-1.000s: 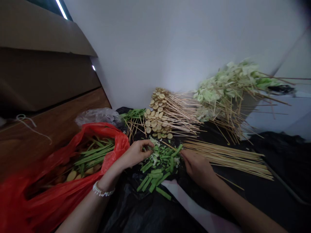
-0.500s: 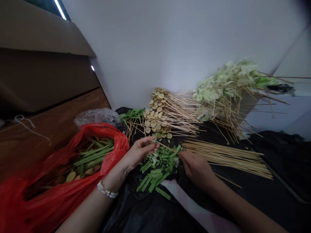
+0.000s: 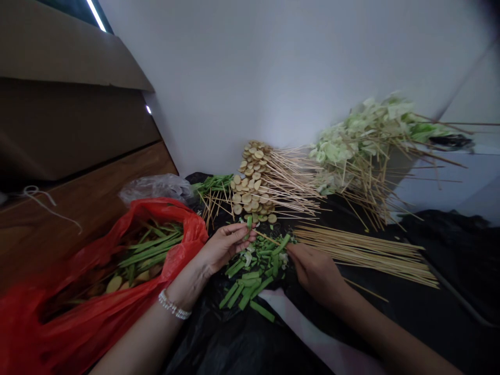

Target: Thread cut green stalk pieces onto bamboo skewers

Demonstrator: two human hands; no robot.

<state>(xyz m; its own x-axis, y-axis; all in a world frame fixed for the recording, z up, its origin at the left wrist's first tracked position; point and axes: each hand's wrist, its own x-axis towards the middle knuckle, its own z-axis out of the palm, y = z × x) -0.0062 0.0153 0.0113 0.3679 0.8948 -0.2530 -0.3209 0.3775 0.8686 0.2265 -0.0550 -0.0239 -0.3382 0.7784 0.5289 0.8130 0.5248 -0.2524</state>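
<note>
Pinched upright between the fingers of my left hand [image 3: 225, 244] is a short piece of green bean [image 3: 249, 223]. My right hand [image 3: 315, 268] grips a thin bamboo skewer [image 3: 267, 238], whose tip points left at the bean piece; whether it has gone in I cannot tell. Below and between both hands lies a loose heap of cut green bean pieces [image 3: 250, 286] on black plastic [image 3: 211, 333]. Just right of my right hand, a row of bare bamboo skewers [image 3: 375, 255] lies side by side.
Skewered potato slices [image 3: 253, 177] are stacked against the wall, with skewered green beans [image 3: 214, 183] to their left. Skewered cabbage leaves [image 3: 363, 127] pile up at the back right. A red plastic bag [image 3: 187, 219] holding beans and potato slices stands at the left, near a clear bag [image 3: 156, 187].
My left hand has shifted slightly, and the bean piece has moved a little left and down with it. My right hand and its skewer have stayed almost still.
</note>
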